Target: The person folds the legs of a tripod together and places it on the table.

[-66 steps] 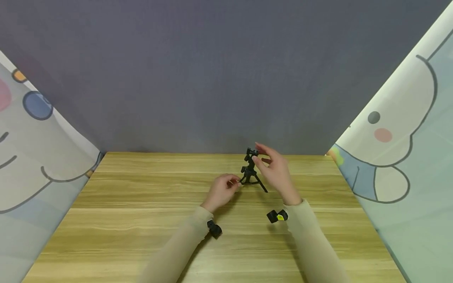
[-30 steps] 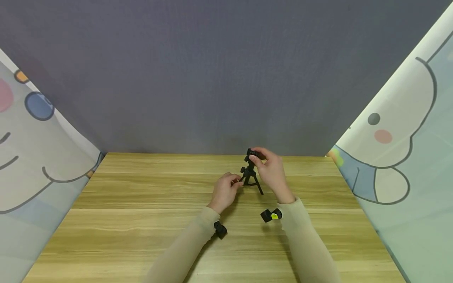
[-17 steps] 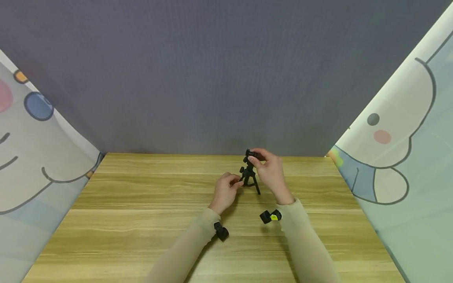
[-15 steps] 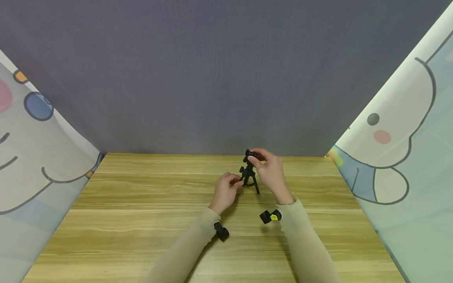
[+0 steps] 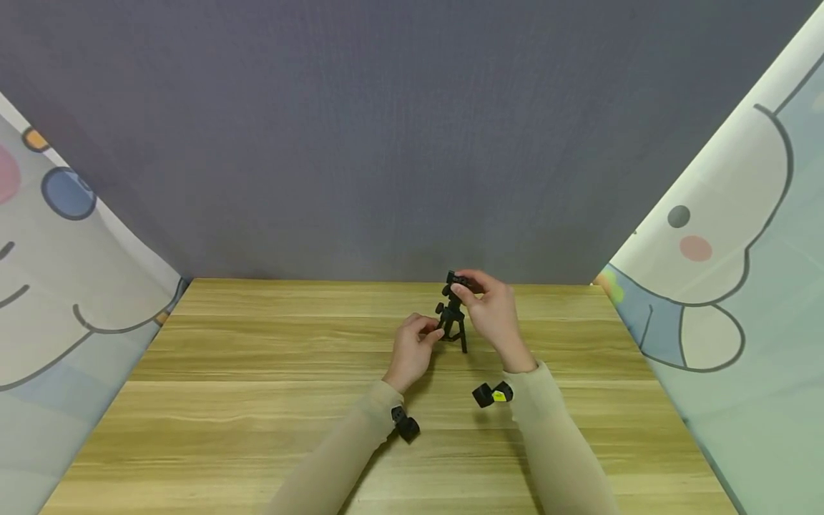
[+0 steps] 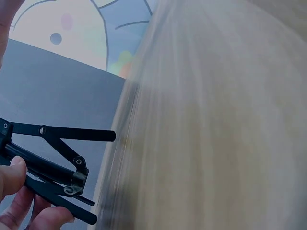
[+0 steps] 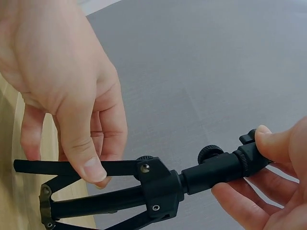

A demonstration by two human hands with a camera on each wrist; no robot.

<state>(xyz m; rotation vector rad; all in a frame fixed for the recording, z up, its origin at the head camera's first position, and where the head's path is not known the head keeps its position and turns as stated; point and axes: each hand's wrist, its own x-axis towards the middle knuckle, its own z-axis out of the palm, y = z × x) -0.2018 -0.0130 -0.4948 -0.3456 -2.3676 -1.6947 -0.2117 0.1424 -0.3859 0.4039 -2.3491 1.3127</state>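
Observation:
A small black tripod (image 5: 453,316) stands upright between both hands near the table's far edge, its legs partly drawn in. My left hand (image 5: 410,352) pinches one leg low down; in the right wrist view its thumb presses along that leg (image 7: 120,167). Higher up, my right hand (image 5: 494,315) grips the head, thumb and fingers round the upper joint (image 7: 254,155). A ridged knob (image 7: 210,154) sticks out of the column below that grip. The left wrist view shows the hinged braces (image 6: 60,148) joining the legs to the centre tube (image 6: 41,165).
The wooden table (image 5: 257,400) spreads around and in front of the hands. Close behind the tripod rises a dark grey curtain (image 5: 399,143). Cartoon-printed cloths (image 5: 727,214) flank the table on both sides. A small black camera sits on each wrist, such as the right wrist camera (image 5: 492,395).
The right hand, fingers spread beside the tripod's head at first, has taken hold of it. The tripod's legs have swung inward toward the column. The left hand has shifted slightly right, still on its leg.

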